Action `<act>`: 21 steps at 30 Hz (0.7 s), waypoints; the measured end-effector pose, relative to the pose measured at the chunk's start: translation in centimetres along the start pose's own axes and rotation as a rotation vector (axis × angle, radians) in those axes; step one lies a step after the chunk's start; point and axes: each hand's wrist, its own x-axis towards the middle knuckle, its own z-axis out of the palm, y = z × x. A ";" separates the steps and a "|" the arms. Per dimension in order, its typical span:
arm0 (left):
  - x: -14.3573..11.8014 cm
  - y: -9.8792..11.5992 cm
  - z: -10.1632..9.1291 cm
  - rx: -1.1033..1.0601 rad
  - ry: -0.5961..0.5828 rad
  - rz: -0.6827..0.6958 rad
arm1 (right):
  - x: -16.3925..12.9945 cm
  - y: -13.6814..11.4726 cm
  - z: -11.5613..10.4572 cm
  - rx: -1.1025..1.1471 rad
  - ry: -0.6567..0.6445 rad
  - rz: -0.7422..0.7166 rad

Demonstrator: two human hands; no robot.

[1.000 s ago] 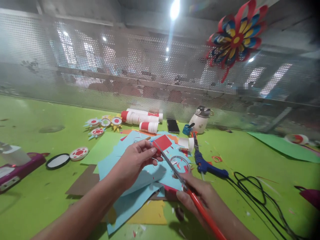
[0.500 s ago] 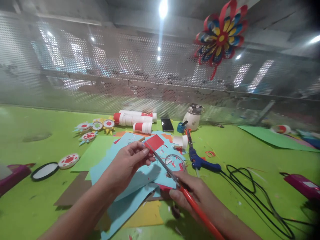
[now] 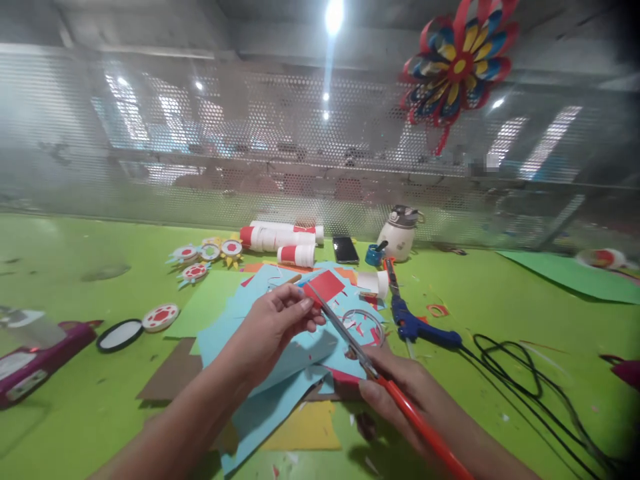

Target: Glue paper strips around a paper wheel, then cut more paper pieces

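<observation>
The green surface (image 3: pixel 65 413) carries blue paper sheets (image 3: pixel 280 373) beneath both hands. The right hand (image 3: pixel 400 393) keeps a clenched grip on the red-handled scissors (image 3: pixel 380 380), blades at the red paper piece (image 3: pixel 325 285), which the left hand (image 3: pixel 275 327) pinches. A blue glue gun (image 3: pixel 420 328) lies just right.

Both forearms reach in from the lower edge, bare. The left hand (image 3: pixel 273 327) is raised mid-frame, thumb and fingertips pinched together. The right hand (image 3: pixel 400 387) sits lower, its grip curled shut, knuckles facing up.
</observation>
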 end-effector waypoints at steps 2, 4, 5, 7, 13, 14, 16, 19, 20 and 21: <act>0.1 -0.1 0.1 -0.009 0.003 0.009 | 0.0 0.2 0.1 0.029 -0.015 0.020; 0.1 -0.1 0.1 -0.008 0.000 0.011 | 0.0 0.2 0.1 0.044 -0.034 0.035; 0.1 -0.1 0.1 -0.008 -0.001 0.010 | 0.0 0.2 0.1 0.042 -0.036 0.037; 0.1 -0.1 0.1 -0.012 0.000 0.008 | 0.0 0.2 0.1 0.040 -0.036 0.038; 0.1 -0.1 0.1 -0.020 -0.004 0.006 | -0.2 0.2 0.1 0.045 -0.042 0.043; 0.1 -0.1 0.2 -0.020 -0.002 0.007 | -0.2 0.2 0.1 0.043 -0.044 0.043; 0.0 0.0 0.2 -0.019 0.000 0.006 | -0.2 0.1 0.0 0.029 -0.044 0.026; -0.1 0.0 0.3 -0.014 0.006 0.003 | -0.2 -0.2 0.0 0.001 -0.028 0.005; -0.1 0.1 0.3 -0.012 0.007 0.003 | -0.2 -0.3 0.0 -0.001 -0.016 0.006; -0.1 0.1 0.3 -0.010 0.006 0.004 | -0.2 -0.5 0.0 -0.001 -0.008 0.008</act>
